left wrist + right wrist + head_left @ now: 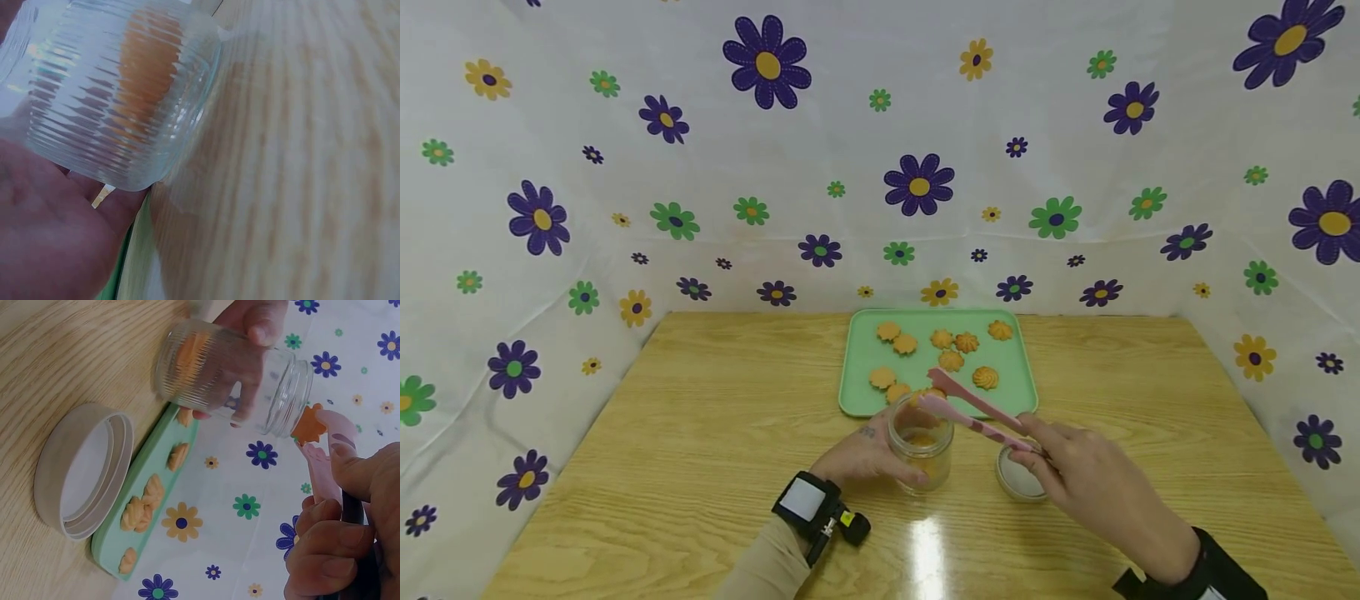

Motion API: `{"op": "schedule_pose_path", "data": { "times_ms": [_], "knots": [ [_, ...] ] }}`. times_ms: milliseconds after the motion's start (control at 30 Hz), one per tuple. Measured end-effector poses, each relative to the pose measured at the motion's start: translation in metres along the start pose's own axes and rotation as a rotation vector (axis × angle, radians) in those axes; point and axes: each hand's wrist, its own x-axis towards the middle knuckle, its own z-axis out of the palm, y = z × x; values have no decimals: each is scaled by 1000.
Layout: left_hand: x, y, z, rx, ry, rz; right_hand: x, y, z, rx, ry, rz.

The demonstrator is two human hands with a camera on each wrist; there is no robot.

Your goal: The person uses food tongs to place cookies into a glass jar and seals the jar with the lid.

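Note:
My left hand (867, 457) grips a ribbed clear glass jar (936, 468) around its side, the jar standing upright on the table. Through the glass in the left wrist view, an orange-brown cookie (147, 69) shows near the bottom. With my right hand (1086, 471) I hold pink tongs (977, 400). Their tips have a scalloped cookie (309, 425) between them, right at the jar's open mouth. A round pale screw lid (53, 469) lies on the table, partly under my right hand in the head view.
Behind the jar is a light green tray (917, 365) with several cookies spread over it. The wooden table (730, 383) runs back to a white cloth (850, 133) printed with flowers, which also hangs at both sides.

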Motion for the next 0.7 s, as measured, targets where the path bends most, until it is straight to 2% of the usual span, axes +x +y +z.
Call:
{"op": "schedule_pose_path", "data": {
  "times_ms": [467, 700],
  "knots": [
    [-2, 5, 1, -4, 23, -62, 0, -6, 0, -62, -42, -4],
    [-3, 5, 1, -21, 17, -48, 0, -8, 1, -79, -71, 7]
  ]
}}
